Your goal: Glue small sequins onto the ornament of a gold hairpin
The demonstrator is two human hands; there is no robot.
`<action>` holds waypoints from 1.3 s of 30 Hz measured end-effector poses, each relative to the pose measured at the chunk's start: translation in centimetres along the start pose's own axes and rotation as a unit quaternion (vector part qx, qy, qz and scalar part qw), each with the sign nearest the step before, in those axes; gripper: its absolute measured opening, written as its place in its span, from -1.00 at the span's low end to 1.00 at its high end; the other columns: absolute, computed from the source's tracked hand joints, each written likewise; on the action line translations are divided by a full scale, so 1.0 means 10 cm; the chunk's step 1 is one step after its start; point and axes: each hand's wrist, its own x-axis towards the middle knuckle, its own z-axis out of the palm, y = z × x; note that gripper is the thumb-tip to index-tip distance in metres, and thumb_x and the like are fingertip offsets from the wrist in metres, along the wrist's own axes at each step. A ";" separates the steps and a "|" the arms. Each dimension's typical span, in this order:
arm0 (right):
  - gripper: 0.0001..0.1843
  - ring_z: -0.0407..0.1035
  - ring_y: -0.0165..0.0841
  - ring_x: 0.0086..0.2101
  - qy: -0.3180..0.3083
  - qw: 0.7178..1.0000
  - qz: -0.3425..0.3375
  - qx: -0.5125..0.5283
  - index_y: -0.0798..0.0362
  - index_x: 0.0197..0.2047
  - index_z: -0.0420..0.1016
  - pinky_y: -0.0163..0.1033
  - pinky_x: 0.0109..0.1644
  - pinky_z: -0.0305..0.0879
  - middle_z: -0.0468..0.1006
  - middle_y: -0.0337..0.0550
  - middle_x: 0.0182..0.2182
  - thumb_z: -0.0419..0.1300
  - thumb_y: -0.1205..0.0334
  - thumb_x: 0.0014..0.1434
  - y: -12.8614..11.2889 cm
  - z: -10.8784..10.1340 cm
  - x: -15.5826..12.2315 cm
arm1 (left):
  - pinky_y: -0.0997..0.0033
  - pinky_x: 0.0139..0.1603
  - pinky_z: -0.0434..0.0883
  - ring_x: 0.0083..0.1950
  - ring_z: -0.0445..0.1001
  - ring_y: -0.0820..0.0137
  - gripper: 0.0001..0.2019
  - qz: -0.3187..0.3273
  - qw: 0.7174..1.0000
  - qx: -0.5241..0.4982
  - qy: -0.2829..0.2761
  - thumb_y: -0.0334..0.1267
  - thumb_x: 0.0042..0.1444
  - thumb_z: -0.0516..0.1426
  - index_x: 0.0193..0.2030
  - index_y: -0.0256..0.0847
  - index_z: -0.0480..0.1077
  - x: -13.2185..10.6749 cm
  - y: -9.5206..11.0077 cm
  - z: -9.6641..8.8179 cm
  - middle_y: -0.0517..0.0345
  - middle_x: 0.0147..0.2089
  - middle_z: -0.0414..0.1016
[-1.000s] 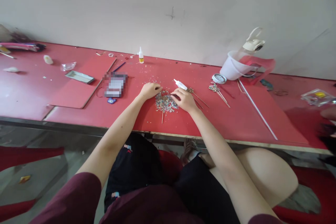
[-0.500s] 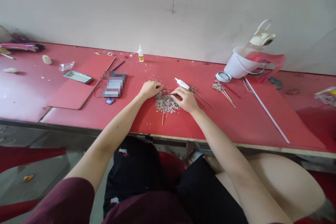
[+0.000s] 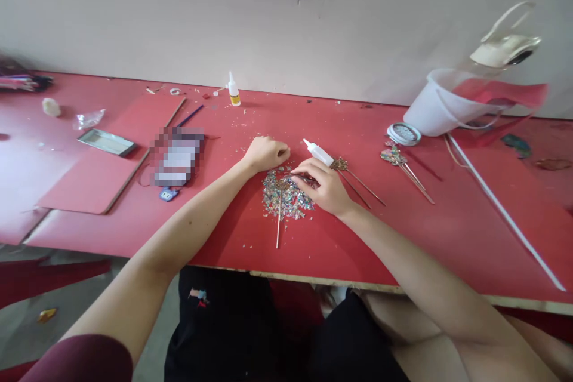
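Note:
A pile of small glittery pieces (image 3: 286, 196) lies on the red table (image 3: 403, 233) in front of me, with a thin wooden stick (image 3: 278, 224) running out of it toward the near edge. My left hand (image 3: 265, 153) rests curled at the pile's far left edge, fingers closed. My right hand (image 3: 322, 184) rests at the pile's right side, fingers pinched over the pieces; what they hold is too small to make out. A small white glue bottle (image 3: 317, 151) lies just behind my right hand.
Decorated sticks (image 3: 358, 178) and another bunch (image 3: 405, 167) lie to the right, near a round tin (image 3: 403, 133) and a tipped white bucket (image 3: 441, 102). A long white rod (image 3: 505, 215) crosses the right side. A glue bottle (image 3: 233, 91), a red board (image 3: 107, 161) and a metal tray (image 3: 106, 142) are at left.
The view has tilted down and closer to the table. Both hands stay at the pile; the right hand's fingers have shifted slightly over the pieces.

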 end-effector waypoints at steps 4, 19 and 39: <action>-0.85 0.42 -0.35 -0.20 -0.028 0.999 0.019 0.003 -0.04 -0.16 0.45 -0.22 -0.10 0.36 0.50 -0.15 -0.20 0.08 0.16 0.29 -0.01 -0.02 0.00 | 0.41 -0.46 0.11 -0.56 0.25 0.45 -0.64 0.016 0.999 0.030 -0.009 -0.18 0.13 -0.04 -0.55 -0.22 0.45 -0.03 0.02 0.01 0.07 -0.59 0.42; -0.86 0.41 -0.38 -0.28 -0.009 0.999 0.044 -0.004 -0.07 -0.16 0.49 -0.23 -0.18 0.36 0.51 -0.20 -0.25 0.12 0.19 0.27 0.02 -0.06 -0.01 | 0.39 -0.48 0.05 -0.58 0.23 0.46 -0.68 0.028 0.998 0.046 -0.032 -0.22 0.11 -0.03 -0.54 -0.21 0.45 -0.03 0.05 0.01 0.08 -0.59 0.41; -0.84 0.38 -0.35 -0.22 -0.092 0.995 -0.037 -0.022 -0.10 -0.15 0.53 -0.18 -0.11 0.35 0.49 -0.18 -0.25 0.12 0.24 0.27 0.08 -0.06 -0.05 | 0.36 -0.47 0.04 -0.57 0.25 0.41 -0.69 0.033 0.998 0.037 -0.037 -0.21 0.11 -0.02 -0.56 -0.19 0.43 -0.04 0.04 0.03 0.08 -0.60 0.40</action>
